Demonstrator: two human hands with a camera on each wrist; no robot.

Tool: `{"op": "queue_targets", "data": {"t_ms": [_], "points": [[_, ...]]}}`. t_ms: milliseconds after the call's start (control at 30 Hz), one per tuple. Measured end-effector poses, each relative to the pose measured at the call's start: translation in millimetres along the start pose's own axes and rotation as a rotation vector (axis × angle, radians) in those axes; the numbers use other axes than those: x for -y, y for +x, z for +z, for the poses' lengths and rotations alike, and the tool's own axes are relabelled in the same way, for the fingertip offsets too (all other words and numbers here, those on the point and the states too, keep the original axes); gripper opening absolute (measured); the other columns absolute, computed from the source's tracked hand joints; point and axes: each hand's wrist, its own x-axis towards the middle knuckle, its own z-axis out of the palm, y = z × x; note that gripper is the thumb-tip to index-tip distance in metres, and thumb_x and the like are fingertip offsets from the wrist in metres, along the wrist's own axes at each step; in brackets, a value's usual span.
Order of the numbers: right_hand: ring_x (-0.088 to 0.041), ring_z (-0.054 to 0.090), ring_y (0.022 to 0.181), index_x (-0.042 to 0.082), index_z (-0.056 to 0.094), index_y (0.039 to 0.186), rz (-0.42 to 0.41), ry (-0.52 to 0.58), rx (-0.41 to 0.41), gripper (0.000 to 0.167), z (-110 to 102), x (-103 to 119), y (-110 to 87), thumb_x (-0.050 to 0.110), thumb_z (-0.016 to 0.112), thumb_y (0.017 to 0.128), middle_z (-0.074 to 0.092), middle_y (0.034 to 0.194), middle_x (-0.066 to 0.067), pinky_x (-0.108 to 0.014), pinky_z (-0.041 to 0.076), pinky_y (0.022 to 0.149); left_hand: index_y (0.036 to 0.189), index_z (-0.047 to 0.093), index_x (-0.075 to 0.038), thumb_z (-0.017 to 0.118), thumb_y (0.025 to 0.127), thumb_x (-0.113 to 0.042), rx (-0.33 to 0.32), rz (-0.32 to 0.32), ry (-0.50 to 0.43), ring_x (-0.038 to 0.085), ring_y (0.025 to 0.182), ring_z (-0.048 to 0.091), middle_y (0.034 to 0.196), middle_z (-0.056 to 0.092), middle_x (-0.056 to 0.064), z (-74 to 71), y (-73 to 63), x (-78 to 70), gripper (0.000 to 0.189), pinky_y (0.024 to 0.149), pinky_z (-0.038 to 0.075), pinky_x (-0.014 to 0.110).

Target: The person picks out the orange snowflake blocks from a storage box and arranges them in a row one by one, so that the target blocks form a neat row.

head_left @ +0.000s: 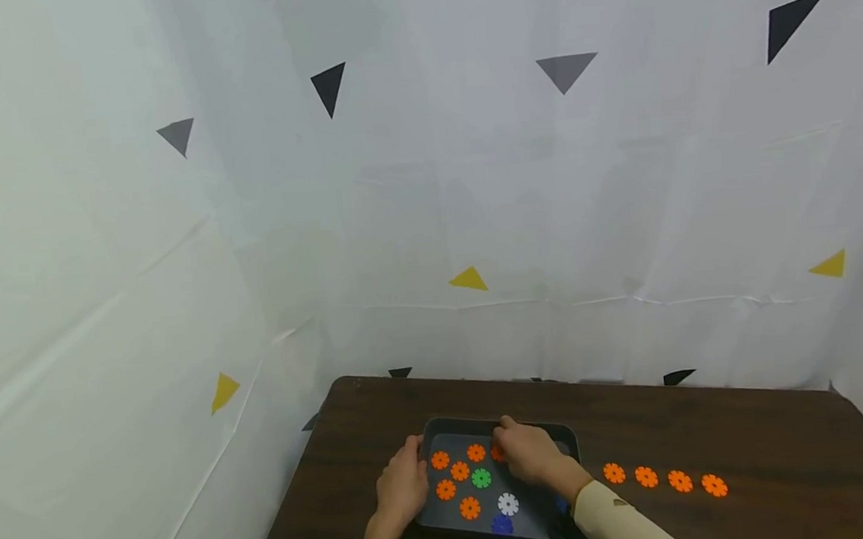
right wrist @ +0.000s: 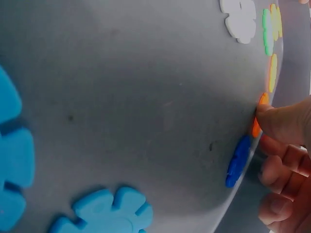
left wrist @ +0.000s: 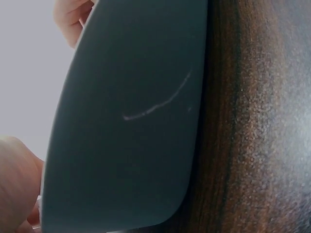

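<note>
A dark grey tray [head_left: 539, 512] stands on the table with several flower-shaped plastic discs in it. My left hand [head_left: 403, 484] grips the tray's left rim; the left wrist view shows the scratched outer wall [left wrist: 121, 145]. Over the tray's far part, my right hand [head_left: 528, 451] pinches an orange disc [right wrist: 256, 127], thumb on its face and other fingers curled. Beside that disc lies a dark blue disc [right wrist: 238, 162]. A green disc [head_left: 480, 478] lies among several orange ones, with a white disc [head_left: 508, 504] and a blue disc [head_left: 502, 524] nearer the front.
Right of the tray, a row of several orange discs [head_left: 646, 476] lies on the dark wooden table [head_left: 783, 454]. White sheeting [head_left: 400, 247] with black, grey and yellow triangles hangs behind and at the sides. Light blue discs [right wrist: 109, 213] show close up in the right wrist view.
</note>
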Motion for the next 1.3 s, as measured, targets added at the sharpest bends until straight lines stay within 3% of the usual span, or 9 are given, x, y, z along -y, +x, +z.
{"op": "queue_targets", "data": {"t_ms": [300,500,700,967,1300], "points": [[-0.015,0.061,0.070,0.015,0.078,0.118,-0.018,-0.011,-0.006,0.028,-1,0,-1.1,0.010,0.083,0.091,0.060,0.102,-0.005,-0.034,0.059,0.065,0.140,0.061,-0.008,0.069,0.102,-0.009,-0.014,0.023,0.002,0.029,0.088,0.073,0.124,0.074,0.016,-0.1,-1.3,-0.2,0.039,0.067,0.055,0.049],[-0.016,0.062,0.070,0.013,0.076,0.112,-0.028,-0.004,-0.029,0.025,-5,1,-1.8,0.007,0.084,0.089,0.060,0.100,-0.005,-0.035,0.059,0.065,0.138,0.062,-0.008,0.069,0.102,-0.010,-0.052,0.033,0.014,0.031,0.093,0.073,0.124,0.074,0.016,0.7,-2.4,-1.3,0.037,0.072,0.057,0.052],[-0.015,0.058,0.067,0.015,0.064,0.107,-0.023,0.008,-0.001,0.026,-8,-1,0.8,0.008,0.083,0.090,0.060,0.097,-0.004,-0.034,0.056,0.062,0.139,0.062,-0.009,0.069,0.102,-0.010,-0.027,0.012,-0.001,0.033,0.097,0.073,0.126,0.073,0.016,-0.2,0.0,-1.6,0.038,0.075,0.057,0.056],[-0.018,0.066,0.076,0.016,0.070,0.101,-0.064,-0.007,0.003,0.018,-12,0,-2.5,0.014,0.085,0.090,0.070,0.090,-0.002,-0.038,0.059,0.068,0.140,0.061,-0.009,0.069,0.102,-0.011,0.007,-0.014,-0.004,0.030,0.096,0.073,0.125,0.073,0.015,2.0,3.0,0.3,0.039,0.075,0.057,0.054],[-0.012,0.063,0.074,0.018,0.068,0.101,-0.040,0.193,-0.034,0.012,-31,-1,-4.5,0.015,0.079,0.096,0.071,0.089,0.005,-0.035,0.054,0.065,0.140,0.061,-0.010,0.070,0.102,-0.011,-0.020,0.002,0.010,0.030,0.093,0.073,0.126,0.073,0.015,2.9,-0.6,0.5,0.039,0.073,0.056,0.054]]}}
